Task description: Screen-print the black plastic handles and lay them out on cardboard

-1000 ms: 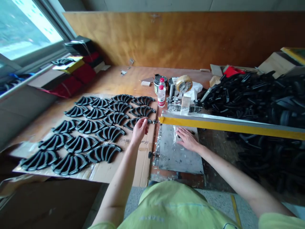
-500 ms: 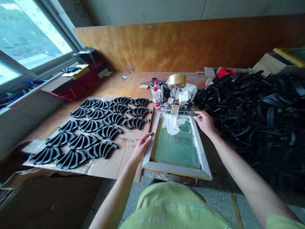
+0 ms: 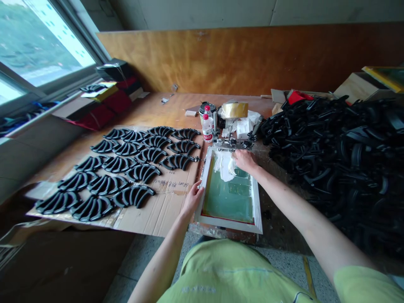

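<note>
A silk-screen frame [image 3: 257,202] with a green mesh lies in front of me, its far end at a metal hinge clamp [image 3: 227,145]. White ink [image 3: 225,168] is smeared thickly over the far part of the mesh. My left hand [image 3: 193,198] is closed on the frame's left side, fingers curled at the edge. At the far end, my right hand [image 3: 245,160] is closed round a squeegee [image 3: 234,155], most of which it hides, beside the white ink.
Rows of black curved, ribbed parts [image 3: 107,185] lie on cardboard [image 3: 164,210] to the left. A big heap of black parts [image 3: 331,160] fills the right. Bottles [image 3: 207,126] and a tape roll [image 3: 235,110] stand behind the clamp.
The frame's near end has dropped and now lies lower. My right hand has moved left from the frame's right corner and taken hold of the squeegee. My left hand remains at the left side.
</note>
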A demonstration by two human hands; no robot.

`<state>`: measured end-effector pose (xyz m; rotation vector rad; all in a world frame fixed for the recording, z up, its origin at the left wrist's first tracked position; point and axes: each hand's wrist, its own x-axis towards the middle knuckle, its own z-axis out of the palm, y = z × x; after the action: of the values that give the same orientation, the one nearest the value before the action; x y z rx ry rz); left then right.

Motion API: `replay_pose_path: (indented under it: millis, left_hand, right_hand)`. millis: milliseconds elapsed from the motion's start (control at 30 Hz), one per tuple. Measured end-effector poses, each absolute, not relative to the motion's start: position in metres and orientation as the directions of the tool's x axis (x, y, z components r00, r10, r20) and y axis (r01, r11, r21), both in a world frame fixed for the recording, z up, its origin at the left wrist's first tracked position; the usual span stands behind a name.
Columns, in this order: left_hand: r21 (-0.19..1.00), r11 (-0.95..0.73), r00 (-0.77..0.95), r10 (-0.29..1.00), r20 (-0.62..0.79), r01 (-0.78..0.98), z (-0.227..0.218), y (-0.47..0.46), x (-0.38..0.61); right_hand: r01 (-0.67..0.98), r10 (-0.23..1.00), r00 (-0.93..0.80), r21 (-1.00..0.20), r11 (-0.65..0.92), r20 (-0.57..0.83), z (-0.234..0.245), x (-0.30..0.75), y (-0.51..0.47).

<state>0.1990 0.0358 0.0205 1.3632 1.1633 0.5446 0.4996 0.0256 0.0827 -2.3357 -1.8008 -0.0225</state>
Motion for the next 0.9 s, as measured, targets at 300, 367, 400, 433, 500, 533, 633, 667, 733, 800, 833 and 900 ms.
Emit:
replay_pose_path:
  millis: [300, 367, 400, 433, 500, 533, 633, 667, 733, 800, 833, 900]
  left_hand:
    - [0.935, 0.232, 0.376, 0.869, -0.323, 0.267, 0.021, 0.034, 0.2]
    - [0.939, 0.206, 0.39, 0.869, -0.305, 0.275, 0.021, 0.035, 0.199]
    - [0.94, 0.192, 0.399, 0.867, -0.297, 0.282, 0.021, 0.035, 0.199]
    - [0.941, 0.182, 0.406, 0.866, -0.292, 0.287, 0.021, 0.035, 0.199]
    - [0.94, 0.18, 0.414, 0.862, -0.293, 0.29, 0.023, 0.035, 0.199]
    - [0.938, 0.189, 0.416, 0.858, -0.301, 0.29, 0.025, 0.034, 0.199]
    - [0.932, 0.227, 0.409, 0.851, -0.331, 0.282, 0.033, 0.031, 0.202]
    - [0.931, 0.238, 0.403, 0.85, -0.338, 0.277, 0.037, 0.03, 0.203]
    - [0.929, 0.261, 0.395, 0.849, -0.351, 0.263, 0.048, 0.028, 0.204]
    - [0.926, 0.282, 0.409, 0.836, -0.365, 0.25, 0.063, 0.028, 0.202]
    - [0.926, 0.29, 0.429, 0.824, -0.37, 0.241, 0.073, 0.028, 0.201]
    - [0.93, 0.297, 0.468, 0.804, -0.367, 0.218, 0.094, 0.031, 0.198]
  right_hand:
    - [0.908, 0.925, -0.332, -0.203, 0.366, 0.185, 0.086, 0.477, -0.029]
    - [0.89, 0.921, -0.333, -0.255, 0.378, 0.205, 0.088, 0.484, -0.027]
    - [0.898, 0.929, -0.296, -0.265, 0.35, 0.222, 0.087, 0.485, -0.024]
    - [0.913, 0.936, -0.254, -0.261, 0.315, 0.244, 0.085, 0.486, -0.023]
    - [0.939, 0.936, -0.196, -0.221, 0.266, 0.292, 0.076, 0.484, -0.024]
    - [0.941, 0.93, -0.2, -0.203, 0.27, 0.309, 0.071, 0.482, -0.027]
    - [0.912, 0.913, -0.269, -0.223, 0.344, 0.307, 0.064, 0.48, -0.036]
    - [0.903, 0.916, -0.268, -0.253, 0.347, 0.3, 0.066, 0.48, -0.035]
    - [0.903, 0.937, -0.2, -0.317, 0.29, 0.288, 0.075, 0.483, -0.022]
    - [0.919, 0.96, -0.068, -0.357, 0.167, 0.273, 0.09, 0.489, 0.001]
    - [0.928, 0.964, 0.003, -0.36, 0.096, 0.265, 0.097, 0.494, 0.013]
    - [0.936, 0.951, 0.145, -0.35, -0.042, 0.275, 0.11, 0.512, 0.03]
